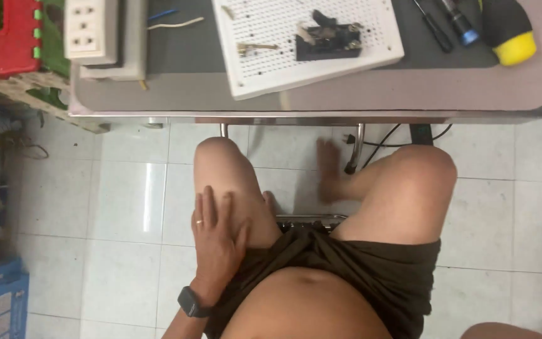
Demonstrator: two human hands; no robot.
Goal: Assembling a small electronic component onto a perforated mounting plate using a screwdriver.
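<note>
Dark brown cloth shorts are nearest, on a person who sits and looks down. The left hand lies flat on the bare left thigh, just where the shorts end. Its fingers are spread out wide and hold nothing. A black square wrist watch sits on that wrist, and a thin gold ring is on one finger.

I think no work is in hand right now; the hand just rests. To get at the things up ahead, it would have to lift off the leg and reach far forward, over the knees.

Between the knees, above the pale tiled floor, is a blurry skin-coloured shape. I cannot tell if it is the right hand or a foot, so I cannot tell if those fingers are open or closed. A bit of skin at the bottom right corner is cut off too.

Farther away is the grey metal counter. On it lies a white plastic board full of little holes, with a black blocky part and a small brass piece on top. Beside the board are a thin black screwdriver and a black and yellow tool, cut off at the top. A white socket block sits at the far left.
</note>
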